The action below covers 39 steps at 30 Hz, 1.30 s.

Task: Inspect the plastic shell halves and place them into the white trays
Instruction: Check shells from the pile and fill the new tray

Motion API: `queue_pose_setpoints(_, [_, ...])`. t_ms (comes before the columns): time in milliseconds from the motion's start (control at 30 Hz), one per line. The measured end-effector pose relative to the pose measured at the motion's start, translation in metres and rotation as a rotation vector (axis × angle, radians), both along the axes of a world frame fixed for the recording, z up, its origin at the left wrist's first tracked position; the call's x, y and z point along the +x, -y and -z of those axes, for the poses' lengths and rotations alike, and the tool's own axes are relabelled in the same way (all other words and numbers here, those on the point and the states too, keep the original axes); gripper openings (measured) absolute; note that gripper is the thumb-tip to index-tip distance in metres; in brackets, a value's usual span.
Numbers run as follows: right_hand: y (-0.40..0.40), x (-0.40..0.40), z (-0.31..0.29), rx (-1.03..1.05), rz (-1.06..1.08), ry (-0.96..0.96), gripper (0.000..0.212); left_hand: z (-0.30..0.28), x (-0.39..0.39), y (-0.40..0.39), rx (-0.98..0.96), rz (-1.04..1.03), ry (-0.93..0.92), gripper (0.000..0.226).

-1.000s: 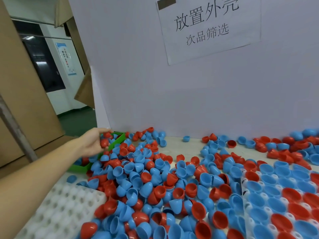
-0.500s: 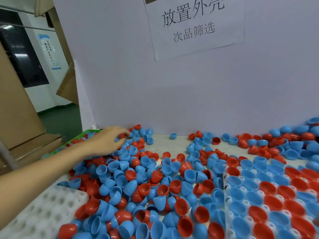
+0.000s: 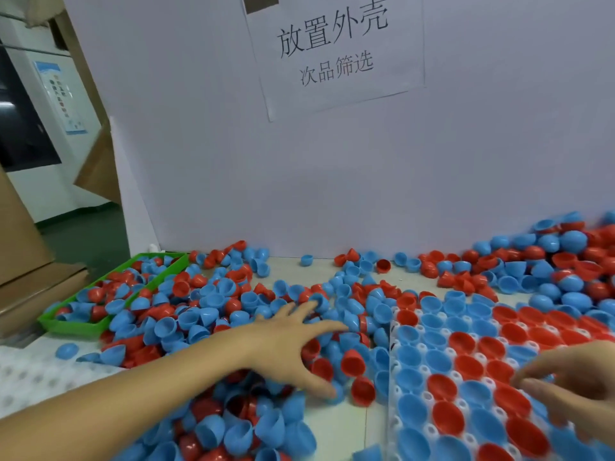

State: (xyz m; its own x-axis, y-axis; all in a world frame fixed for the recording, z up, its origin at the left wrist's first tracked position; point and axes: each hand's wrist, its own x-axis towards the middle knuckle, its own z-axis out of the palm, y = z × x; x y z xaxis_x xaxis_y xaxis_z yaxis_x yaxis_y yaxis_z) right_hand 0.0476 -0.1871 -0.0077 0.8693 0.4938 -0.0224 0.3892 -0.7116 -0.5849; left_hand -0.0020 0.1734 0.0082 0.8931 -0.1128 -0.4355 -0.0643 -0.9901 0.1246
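Note:
A loose heap of blue and red plastic shell halves (image 3: 206, 314) covers the table's left and middle. My left hand (image 3: 293, 341) lies spread on the heap, fingers straight, touching blue and red halves and holding none. To its right a white tray (image 3: 394, 420) has blue and red halves seated in its pockets. My right hand (image 3: 572, 387) hovers over that tray at the lower right, blurred, fingers loosely bent, with nothing seen in it. A second white tray (image 3: 36, 377), mostly bare, lies at the lower left.
A green bin (image 3: 76, 326) with more shell halves sits at the far left. Another pile of halves (image 3: 545, 257) lies at the back right against the white wall board (image 3: 332, 178) with a paper sign. Cardboard boxes (image 3: 20, 247) stand left of the table.
My left hand has swept from the green bin at the far left toward the middle of the heap, next to the filled tray. My right hand has come into view over that tray.

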Motion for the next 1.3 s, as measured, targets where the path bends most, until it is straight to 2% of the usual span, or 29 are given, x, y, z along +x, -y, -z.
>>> queue_pose_setpoints(100, [-0.003,-0.003,-0.009,0.125,0.068,0.024,0.041,0.014,0.013,-0.004,0.039,-0.062,0.194,0.068])
queue_pose_setpoints(200, [-0.012,-0.005,-0.015,0.111,0.097,0.009,0.046,0.030,0.017,0.000,0.072,-0.029,0.384,0.054])
queue_pose_setpoints(300, [-0.006,-0.009,-0.015,0.109,0.132,0.016,0.024,0.029,0.024,-0.003,0.080,-0.044,0.436,0.047])
queue_pose_setpoints(400, [-0.004,-0.011,-0.012,0.080,0.111,-0.014,0.020,0.018,0.032,-0.008,0.021,-0.085,0.436,0.040])
queue_pose_setpoints(533, [-0.006,-0.013,-0.016,0.070,0.094,0.007,0.024,0.000,0.042,-0.023,-0.386,-0.372,0.545,0.040])
queue_pose_setpoints(700, [-0.011,-0.012,-0.022,0.034,0.074,0.035,0.013,-0.016,0.045,-0.012,-1.015,-0.725,0.735,0.015])
queue_pose_setpoints(800, [-0.018,-0.015,-0.025,0.066,0.071,0.095,0.014,-0.030,0.038,0.010,-1.505,-0.936,0.630,0.002])
queue_pose_setpoints(867, [-0.025,-0.017,-0.027,0.084,0.066,0.145,0.015,-0.037,0.027,0.032,-1.715,-1.016,0.446,0.014])
queue_pose_setpoints(967, [-0.037,-0.021,-0.028,0.180,0.051,0.157,0.013,-0.038,0.006,0.068,-1.880,-0.984,0.299,0.028])
queue_pose_setpoints(1067, [-0.052,-0.026,-0.028,0.362,0.046,0.135,0.012,-0.030,-0.013,0.104,-2.061,-0.905,0.275,0.014])
queue_pose_setpoints(1100, [-0.058,-0.029,-0.028,0.434,0.052,0.138,0.011,-0.026,-0.017,0.114,-2.088,-0.887,0.261,0.013])
queue_pose_setpoints(1200, [-0.075,-0.036,-0.028,0.683,0.078,0.134,0.024,-0.008,-0.020,0.131,-2.089,-0.864,0.220,0.047])
queue_pose_setpoints(1233, [-0.080,-0.038,-0.027,0.739,0.082,0.122,0.030,-0.002,-0.019,0.133,-2.086,-0.840,0.216,0.052])
queue_pose_setpoints(1300, [-0.085,-0.040,-0.026,0.766,0.069,0.106,0.030,0.002,-0.019,0.136,-2.070,-0.745,0.252,0.040])
